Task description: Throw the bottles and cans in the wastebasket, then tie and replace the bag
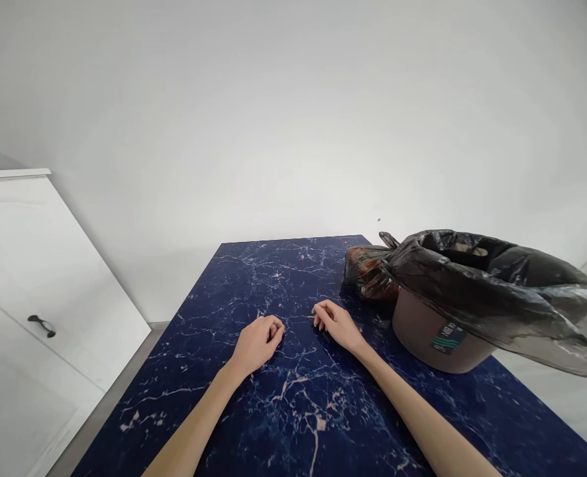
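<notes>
My left hand (258,341) rests on the dark blue marble-patterned table (273,285), its fingers curled into a loose fist with nothing visible in it. Across a small gap, my right hand (337,326) also lies on the tabletop, fingers loosely bent inward and holding nothing that I can see. To the right of it stands a brownish trash bin (423,331) with a label on its side. A black plastic bag (497,291) lines the bin and hangs over its rim. Behind my right hand, a knotted dark plastic bag (370,271) with orange-brown contents sits against the bin.
A white cabinet (50,245) with a dark handle (42,325) stands to the left, beyond a strip of floor. The plain white wall (273,132) rises behind the table's far edge. Loose bag plastic extends past the table's right side.
</notes>
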Available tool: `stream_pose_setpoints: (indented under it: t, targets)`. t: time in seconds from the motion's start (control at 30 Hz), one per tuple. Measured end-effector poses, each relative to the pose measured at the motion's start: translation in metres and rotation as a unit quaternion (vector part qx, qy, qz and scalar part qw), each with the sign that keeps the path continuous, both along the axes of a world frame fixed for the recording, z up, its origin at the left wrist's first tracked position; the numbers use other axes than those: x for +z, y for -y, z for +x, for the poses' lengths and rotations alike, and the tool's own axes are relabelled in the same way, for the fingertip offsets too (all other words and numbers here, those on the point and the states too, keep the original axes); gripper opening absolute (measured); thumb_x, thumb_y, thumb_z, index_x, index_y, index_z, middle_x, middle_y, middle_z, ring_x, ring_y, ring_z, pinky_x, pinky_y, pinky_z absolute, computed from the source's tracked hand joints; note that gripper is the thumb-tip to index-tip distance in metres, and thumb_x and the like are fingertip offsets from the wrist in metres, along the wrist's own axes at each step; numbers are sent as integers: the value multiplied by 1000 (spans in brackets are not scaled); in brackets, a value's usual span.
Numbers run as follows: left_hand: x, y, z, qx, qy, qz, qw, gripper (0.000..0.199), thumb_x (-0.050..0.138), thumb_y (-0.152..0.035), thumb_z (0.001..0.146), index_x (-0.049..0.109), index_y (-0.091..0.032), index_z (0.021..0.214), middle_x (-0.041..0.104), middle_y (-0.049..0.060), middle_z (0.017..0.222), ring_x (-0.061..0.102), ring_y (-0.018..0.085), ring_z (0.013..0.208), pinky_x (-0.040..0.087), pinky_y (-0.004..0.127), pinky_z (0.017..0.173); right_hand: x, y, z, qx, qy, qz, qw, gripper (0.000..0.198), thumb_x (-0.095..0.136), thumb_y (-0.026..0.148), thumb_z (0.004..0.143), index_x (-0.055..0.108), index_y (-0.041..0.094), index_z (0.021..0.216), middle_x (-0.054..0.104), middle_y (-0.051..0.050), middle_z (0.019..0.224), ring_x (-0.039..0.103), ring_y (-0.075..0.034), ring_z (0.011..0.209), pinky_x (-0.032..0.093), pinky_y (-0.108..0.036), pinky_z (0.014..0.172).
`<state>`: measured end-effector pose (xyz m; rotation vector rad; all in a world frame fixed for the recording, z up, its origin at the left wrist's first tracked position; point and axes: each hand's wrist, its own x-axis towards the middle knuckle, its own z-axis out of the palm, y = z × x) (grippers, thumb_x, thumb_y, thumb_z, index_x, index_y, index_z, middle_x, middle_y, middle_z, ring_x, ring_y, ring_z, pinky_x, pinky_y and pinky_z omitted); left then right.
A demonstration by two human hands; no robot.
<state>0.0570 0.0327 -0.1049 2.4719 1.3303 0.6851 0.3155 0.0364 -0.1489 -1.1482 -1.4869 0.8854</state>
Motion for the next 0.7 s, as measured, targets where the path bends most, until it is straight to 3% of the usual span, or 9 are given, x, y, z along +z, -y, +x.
stream_pose_setpoints:
  t: [0.6, 0.7]
  targets:
    - [4, 2, 1, -1, 4, -6, 1000, 29, 47, -44, 103, 66, -26, 91, 65, 1, 75, 61, 21, 74, 53, 39, 92, 1, 0, 1, -2, 14, -3, 1000, 40, 53, 62, 99, 64, 24, 94, 71, -2, 76, 66, -19, 67, 50, -31, 69]
    - [4, 2, 1, -1, 4, -8, 1000, 29, 47, -44, 103, 65, -26, 90, 64, 0, 75, 61, 21, 74, 52, 40, 96, 1, 1, 1, -3, 14, -2, 1000, 40, 53, 62, 99, 65, 23, 94, 72, -3, 77, 66, -19, 67, 50, -31, 69]
